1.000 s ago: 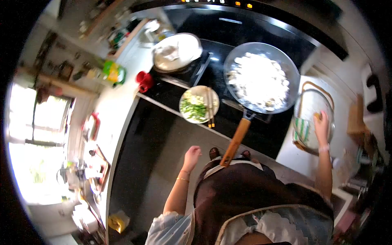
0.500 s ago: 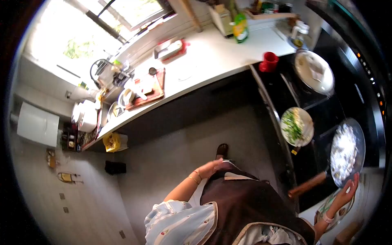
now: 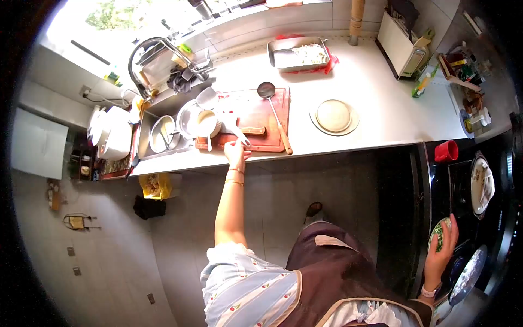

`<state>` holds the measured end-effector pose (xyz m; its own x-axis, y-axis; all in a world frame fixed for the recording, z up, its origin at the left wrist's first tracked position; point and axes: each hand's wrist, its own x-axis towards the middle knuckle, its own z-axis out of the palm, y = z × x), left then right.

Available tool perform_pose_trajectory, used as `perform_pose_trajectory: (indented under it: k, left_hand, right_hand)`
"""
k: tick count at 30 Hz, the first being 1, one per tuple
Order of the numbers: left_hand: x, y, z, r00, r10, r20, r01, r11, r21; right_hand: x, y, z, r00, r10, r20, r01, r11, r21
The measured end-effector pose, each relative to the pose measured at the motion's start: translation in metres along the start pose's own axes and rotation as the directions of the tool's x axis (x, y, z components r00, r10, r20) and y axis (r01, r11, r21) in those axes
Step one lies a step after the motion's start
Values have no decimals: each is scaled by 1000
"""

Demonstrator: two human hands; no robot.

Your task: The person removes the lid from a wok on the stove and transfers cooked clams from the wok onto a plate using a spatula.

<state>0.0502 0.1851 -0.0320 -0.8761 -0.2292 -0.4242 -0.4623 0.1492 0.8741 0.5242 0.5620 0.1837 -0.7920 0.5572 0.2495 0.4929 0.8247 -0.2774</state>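
Note:
My left hand (image 3: 237,151) is at the front edge of the red cutting board (image 3: 253,117), by the end of a white handle (image 3: 237,134); its fingers are bent, and whether they grip the handle is unclear. A ladle (image 3: 275,113) and a wooden-handled knife (image 3: 251,131) lie on the board. On the right, my right hand (image 3: 442,248) has its fingers spread over the plate of chopped greens (image 3: 438,235). Beside that hand is the frying pan (image 3: 467,277) of pale food, its handle hidden.
A metal tray (image 3: 283,58) with pale food and a round lid (image 3: 333,115) rest on the counter (image 3: 381,111). The sink with a bowl (image 3: 163,134) is at left. A red cup (image 3: 446,151) and an oval dish (image 3: 481,185) stand on the stove.
The view has swung left toward the sink and counter. My left hand has reached forward to the board. My right hand has moved from the side counter, past the pan, to the plate of greens.

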Motion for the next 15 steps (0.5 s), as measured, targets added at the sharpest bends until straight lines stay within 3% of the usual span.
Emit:
perform_pose_trajectory:
  k: [4, 6, 8, 9, 10, 13, 15]
  left_hand:
    - [30, -3, 19, 994, 103, 41, -104, 994, 18]
    - [52, -12, 22, 988, 69, 139, -46, 985, -166]
    - [64, -13, 32, 988, 149, -40, -152, 981, -121]
    - [62, -5, 38, 960, 248, -131, -251, 968, -4]
    - [61, -1, 40, 869, 462, -178, -443, 886, 135]
    - [36, 19, 48, 843, 496, -209, -507, 862, 1]
    - [25, 25, 51, 925, 363, -114, -375, 920, -113]
  right_hand:
    - [7, -26, 11, 993, 61, 98, -63, 998, 12]
    - [6, -33, 15, 990, 66, 127, -65, 998, -11]
    - [5, -40, 17, 989, 81, 122, -83, 997, 10]
    - [4, -43, 17, 987, 92, 130, -97, 995, 32]
    - [1, -45, 18, 985, 104, 140, -113, 992, 55]
    - [-7, -51, 22, 977, 158, 140, -170, 982, 79]
    - [-12, -55, 24, 972, 183, 145, -194, 979, 65]
